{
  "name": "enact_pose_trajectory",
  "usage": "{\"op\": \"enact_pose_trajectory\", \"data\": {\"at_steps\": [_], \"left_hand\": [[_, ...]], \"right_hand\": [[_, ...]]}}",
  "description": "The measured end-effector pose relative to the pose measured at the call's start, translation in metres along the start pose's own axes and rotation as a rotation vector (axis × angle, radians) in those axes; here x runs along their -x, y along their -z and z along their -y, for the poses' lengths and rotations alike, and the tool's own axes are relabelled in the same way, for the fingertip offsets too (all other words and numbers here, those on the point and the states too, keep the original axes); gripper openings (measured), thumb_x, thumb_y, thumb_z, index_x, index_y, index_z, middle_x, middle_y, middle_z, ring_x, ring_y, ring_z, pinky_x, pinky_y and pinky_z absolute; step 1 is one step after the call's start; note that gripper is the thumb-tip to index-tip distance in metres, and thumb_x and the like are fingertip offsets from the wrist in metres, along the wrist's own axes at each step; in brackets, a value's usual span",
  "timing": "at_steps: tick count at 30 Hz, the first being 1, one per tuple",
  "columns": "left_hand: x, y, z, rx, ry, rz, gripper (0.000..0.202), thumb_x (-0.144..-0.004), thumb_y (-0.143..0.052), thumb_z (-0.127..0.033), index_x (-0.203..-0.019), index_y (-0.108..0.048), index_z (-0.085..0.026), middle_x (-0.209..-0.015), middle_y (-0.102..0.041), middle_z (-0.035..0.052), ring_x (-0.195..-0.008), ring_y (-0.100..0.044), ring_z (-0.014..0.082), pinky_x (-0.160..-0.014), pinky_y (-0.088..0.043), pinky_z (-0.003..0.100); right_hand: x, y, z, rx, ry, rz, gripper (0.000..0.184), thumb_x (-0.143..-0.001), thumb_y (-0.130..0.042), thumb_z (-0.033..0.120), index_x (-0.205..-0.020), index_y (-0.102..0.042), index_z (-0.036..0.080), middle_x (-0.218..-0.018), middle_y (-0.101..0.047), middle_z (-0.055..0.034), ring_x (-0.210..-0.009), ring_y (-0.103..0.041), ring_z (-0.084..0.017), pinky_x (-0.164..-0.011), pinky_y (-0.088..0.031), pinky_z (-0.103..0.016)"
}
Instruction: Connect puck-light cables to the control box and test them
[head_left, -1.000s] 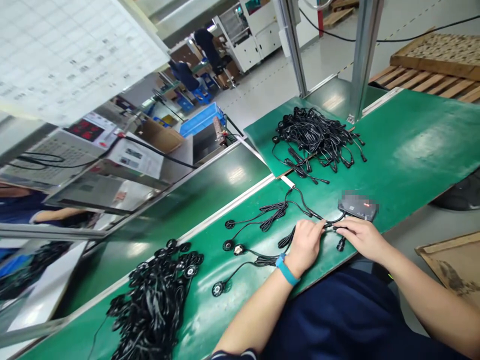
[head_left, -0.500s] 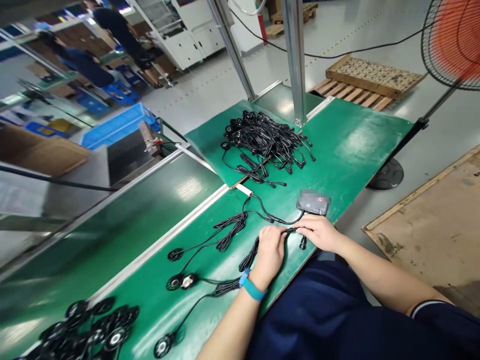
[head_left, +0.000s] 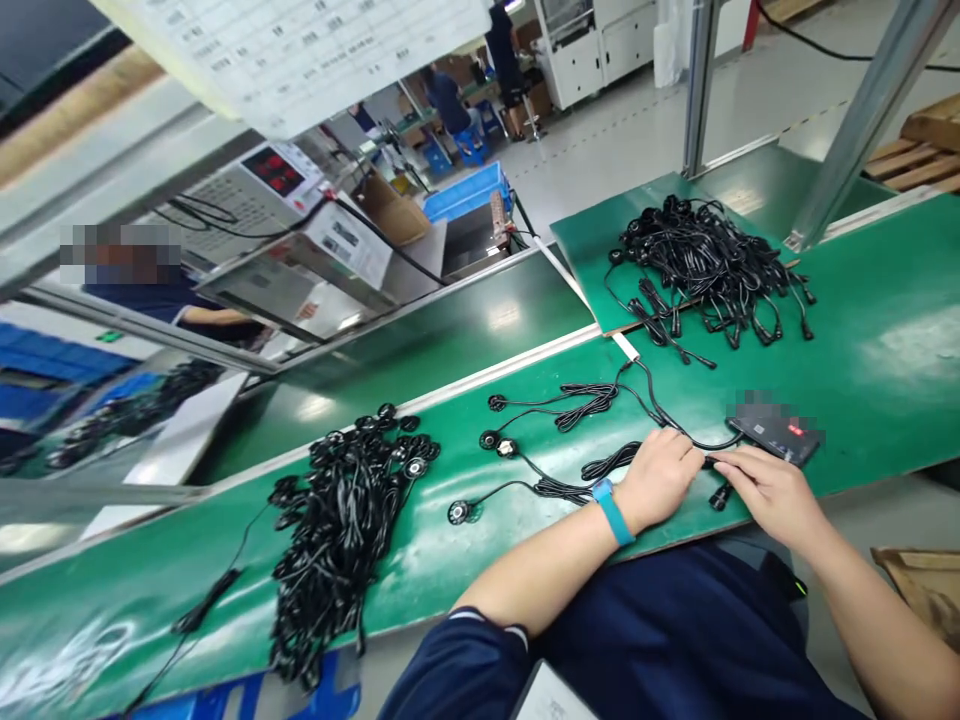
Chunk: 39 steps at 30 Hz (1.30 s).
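My left hand (head_left: pixel 664 475), with a teal band at its wrist, is closed on a black cable connector (head_left: pixel 709 460). Its fingertips almost meet those of my right hand (head_left: pixel 776 495), which pinches the other side of that connector. Fingers hide most of the joint. Just beyond my right hand lies a flat black box (head_left: pixel 772 432) with a red lit display, and a black lead runs from it. A loose cable plug (head_left: pixel 720 497) hangs below my fingers. Left of my hands, coiled cables (head_left: pixel 559 488) end in round black discs (head_left: pixel 459 512).
A large heap of black cables (head_left: pixel 330 530) covers the green bench (head_left: pixel 420 585) at left. Another cable pile (head_left: pixel 697 255) sits on a raised green board. Metal posts (head_left: pixel 862 130) rise behind. Across the line, a co-worker (head_left: pixel 142 280) reaches beside a machine with a red display (head_left: pixel 274 172).
My view has swung left, so the bench things appear farther right and the left cable heap, machine and co-worker come into sight. Both hands stay on the connector.
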<state>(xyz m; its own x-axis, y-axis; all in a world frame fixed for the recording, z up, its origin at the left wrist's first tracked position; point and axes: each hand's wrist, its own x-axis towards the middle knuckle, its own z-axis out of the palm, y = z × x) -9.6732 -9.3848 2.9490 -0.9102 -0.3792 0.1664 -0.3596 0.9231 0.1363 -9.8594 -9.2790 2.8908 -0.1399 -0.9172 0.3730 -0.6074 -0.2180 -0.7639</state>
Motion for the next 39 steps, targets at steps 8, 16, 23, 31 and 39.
{"op": "enact_pose_trajectory", "data": {"at_steps": [8, 16, 23, 31, 39], "left_hand": [[-0.007, -0.015, -0.005, 0.104, -0.01, -0.028, 0.03, -0.107, -0.042, -0.02, -0.09, -0.066, -0.014, -0.09, -0.064, 0.007, -0.088, -0.053, 0.0214, -0.08, -0.043, 0.035], [0.035, 0.038, 0.029, 0.148, 0.127, -0.354, 0.038, -0.103, -0.057, -0.044, -0.127, -0.06, -0.015, -0.122, -0.069, 0.013, -0.116, -0.061, 0.0259, -0.1, -0.047, 0.042], [0.157, 0.093, 0.115, -0.293, 0.841, -0.309, 0.052, -0.091, -0.057, -0.066, -0.128, -0.06, -0.029, -0.119, -0.068, 0.0126, -0.115, -0.062, 0.0486, -0.087, -0.047, 0.065], [0.194, 0.084, 0.144, -0.039, 1.002, -0.217, 0.042, -0.077, -0.053, -0.074, -0.089, -0.053, -0.034, -0.083, -0.062, -0.0026, -0.076, -0.064, 0.0303, -0.071, -0.051, 0.045], [0.221, 0.078, 0.131, 0.085, 0.991, -0.307, 0.044, -0.084, -0.068, -0.06, -0.104, -0.061, -0.021, -0.09, -0.067, 0.0061, -0.082, -0.064, 0.0261, -0.078, -0.052, 0.038]], "right_hand": [[-0.004, 0.005, 0.0, 0.03, -0.005, 0.006, 0.023, -0.104, -0.056, 0.029, -0.107, -0.077, 0.022, -0.103, -0.078, -0.0035, -0.09, -0.075, -0.019, -0.084, -0.061, -0.031], [0.008, 0.002, 0.013, 0.049, 0.004, -0.169, 0.018, -0.098, -0.065, 0.022, -0.114, -0.073, 0.022, -0.113, -0.074, -0.0068, -0.094, -0.072, -0.019, -0.081, -0.059, -0.031], [0.04, 0.034, 0.009, 0.335, -0.139, -0.45, 0.019, -0.094, -0.068, 0.026, -0.113, -0.069, 0.022, -0.133, -0.064, -0.0148, -0.125, -0.06, -0.032, -0.108, -0.051, -0.057], [0.052, 0.035, -0.003, 0.497, -0.172, -0.281, 0.035, -0.095, -0.07, 0.04, -0.125, -0.064, 0.022, -0.157, -0.044, -0.0183, -0.139, -0.049, -0.036, -0.112, -0.046, -0.059], [0.052, 0.037, -0.003, 0.532, -0.101, -0.279, 0.038, -0.096, -0.069, 0.044, -0.125, -0.067, 0.02, -0.154, -0.052, -0.0169, -0.139, -0.053, -0.035, -0.117, -0.041, -0.056]]}}
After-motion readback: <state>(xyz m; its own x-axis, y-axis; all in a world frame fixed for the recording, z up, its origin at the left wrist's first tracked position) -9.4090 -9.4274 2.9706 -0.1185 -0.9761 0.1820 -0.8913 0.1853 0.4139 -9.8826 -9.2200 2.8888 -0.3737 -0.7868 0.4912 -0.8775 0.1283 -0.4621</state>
